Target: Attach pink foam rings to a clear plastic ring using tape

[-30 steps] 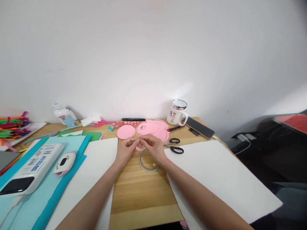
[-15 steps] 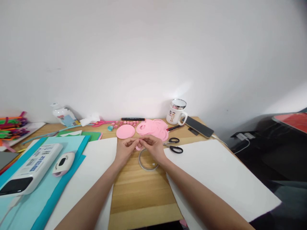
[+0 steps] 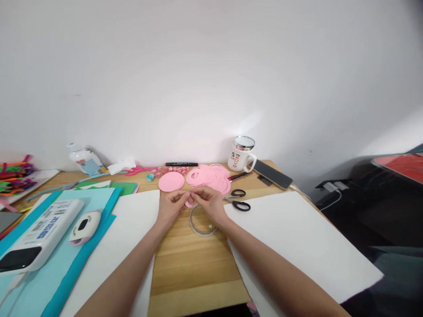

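My left hand (image 3: pixel 169 208) and my right hand (image 3: pixel 210 203) meet over the middle of the table, fingertips pinched together. Between them is a small pink paper piece (image 3: pixel 189 204), mostly covered by the fingers. Just under my right hand lies a roll of tape (image 3: pixel 197 231) on the wood. Black-handled scissors (image 3: pixel 241 205) rest to the right of that hand. Beyond the fingers are a stack of pink paper circles (image 3: pixel 171 181) and a pile of pink paper cut-outs (image 3: pixel 211 175). Several small pink rolled pieces (image 3: pixel 178 170) sit near the wall.
White sheets (image 3: pixel 297 233) lie on both sides. A white mug (image 3: pixel 240 156), a phone (image 3: pixel 272 175) and a black marker (image 3: pixel 181 164) stand or lie toward the back. On the left are a power bank (image 3: pixel 49 226), a small white device (image 3: pixel 85 226), blue paper (image 3: pixel 95 200) and a bottle (image 3: pixel 86 160).
The whole view has shifted very slightly. Both hands keep their pinch on the pink paper piece, with only small finger movement.
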A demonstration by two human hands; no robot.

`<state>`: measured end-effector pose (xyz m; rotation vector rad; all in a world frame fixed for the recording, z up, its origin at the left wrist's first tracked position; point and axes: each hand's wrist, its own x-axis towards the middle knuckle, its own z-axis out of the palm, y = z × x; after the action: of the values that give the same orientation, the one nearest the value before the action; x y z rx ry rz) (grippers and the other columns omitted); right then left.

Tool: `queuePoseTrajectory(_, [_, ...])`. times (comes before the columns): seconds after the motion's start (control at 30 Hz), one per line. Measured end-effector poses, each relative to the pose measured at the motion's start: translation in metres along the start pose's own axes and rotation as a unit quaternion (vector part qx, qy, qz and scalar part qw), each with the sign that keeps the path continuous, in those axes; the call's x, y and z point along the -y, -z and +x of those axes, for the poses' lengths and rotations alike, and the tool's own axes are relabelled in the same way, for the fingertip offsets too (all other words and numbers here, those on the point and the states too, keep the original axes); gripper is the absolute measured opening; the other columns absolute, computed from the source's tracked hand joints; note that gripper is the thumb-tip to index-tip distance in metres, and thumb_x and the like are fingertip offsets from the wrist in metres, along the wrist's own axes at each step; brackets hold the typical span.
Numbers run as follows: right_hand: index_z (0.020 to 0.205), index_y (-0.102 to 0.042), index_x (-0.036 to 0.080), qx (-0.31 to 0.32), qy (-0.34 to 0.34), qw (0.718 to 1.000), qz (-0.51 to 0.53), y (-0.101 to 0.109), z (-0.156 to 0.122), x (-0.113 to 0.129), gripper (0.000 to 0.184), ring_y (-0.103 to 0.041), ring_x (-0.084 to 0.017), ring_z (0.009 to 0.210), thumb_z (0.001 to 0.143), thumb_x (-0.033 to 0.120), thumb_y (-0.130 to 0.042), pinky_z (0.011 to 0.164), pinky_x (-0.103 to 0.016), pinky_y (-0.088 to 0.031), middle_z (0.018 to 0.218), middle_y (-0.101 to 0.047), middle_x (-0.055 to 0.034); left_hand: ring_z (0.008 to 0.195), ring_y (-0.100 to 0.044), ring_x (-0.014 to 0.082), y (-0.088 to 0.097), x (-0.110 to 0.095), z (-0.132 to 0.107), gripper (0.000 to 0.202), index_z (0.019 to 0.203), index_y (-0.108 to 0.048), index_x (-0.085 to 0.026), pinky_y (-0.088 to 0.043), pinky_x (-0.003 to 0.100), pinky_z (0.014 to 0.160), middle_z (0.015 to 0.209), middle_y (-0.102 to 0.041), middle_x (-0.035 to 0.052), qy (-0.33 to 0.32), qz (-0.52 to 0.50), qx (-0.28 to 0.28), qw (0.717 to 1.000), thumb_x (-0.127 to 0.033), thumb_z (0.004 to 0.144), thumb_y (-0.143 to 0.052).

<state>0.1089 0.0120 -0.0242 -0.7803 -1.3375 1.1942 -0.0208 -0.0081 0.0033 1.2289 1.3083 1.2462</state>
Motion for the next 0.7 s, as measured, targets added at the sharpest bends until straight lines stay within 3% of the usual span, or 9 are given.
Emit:
queuePoseTrajectory(0.4, [0.081, -0.061, 0.017, -0.01, -0.017, 1.0, -0.012, -0.0004, -0.0012, 0.0, 0.017, -0.063, -0.017, 0.066, 0.07, 0.029, -0.063, 0.066, -0.031, -0.053, 0.07, -0.064, -0.0036, 0.038, -0.043, 0.0052, -0.0001, 0.0031, 0.0025, 0.023, 0.07, -0.068, -0.014, -0.032, 0.016, 0.038, 0.054, -0.064, -0.0005, 0.008, -0.012, 0.006, 1.0, -0.036, 0.065, -0.066])
queuePoseTrajectory(0.57, [0.097, -0.057, 0.019, -0.031, -0.001, 0.999, -0.025, -0.0001, 0.0, 0.0018, 0.032, -0.063, -0.015, 0.071, 0.067, 0.029, -0.064, 0.07, -0.03, -0.054, 0.08, -0.064, -0.0031, 0.046, -0.052, 0.0092, -0.0011, 0.0041, 0.0035, 0.026, 0.07, -0.069, -0.014, -0.041, 0.019, 0.045, 0.055, -0.064, 0.0012, 0.01, -0.028, 0.008, 1.0, -0.039, 0.062, -0.067])
queuePoseTrajectory(0.7, [0.098, -0.057, 0.018, -0.02, 0.013, 0.998, -0.054, -0.0001, -0.001, 0.0043, 0.032, -0.063, -0.016, 0.071, 0.068, 0.027, -0.063, 0.072, -0.031, -0.054, 0.078, -0.063, -0.003, 0.052, -0.056, 0.0114, -0.0005, 0.0051, 0.0049, 0.025, 0.068, -0.07, -0.014, -0.045, 0.02, 0.052, 0.055, -0.065, 0.002, 0.0, -0.029, 0.01, 1.0, -0.038, 0.062, -0.068])
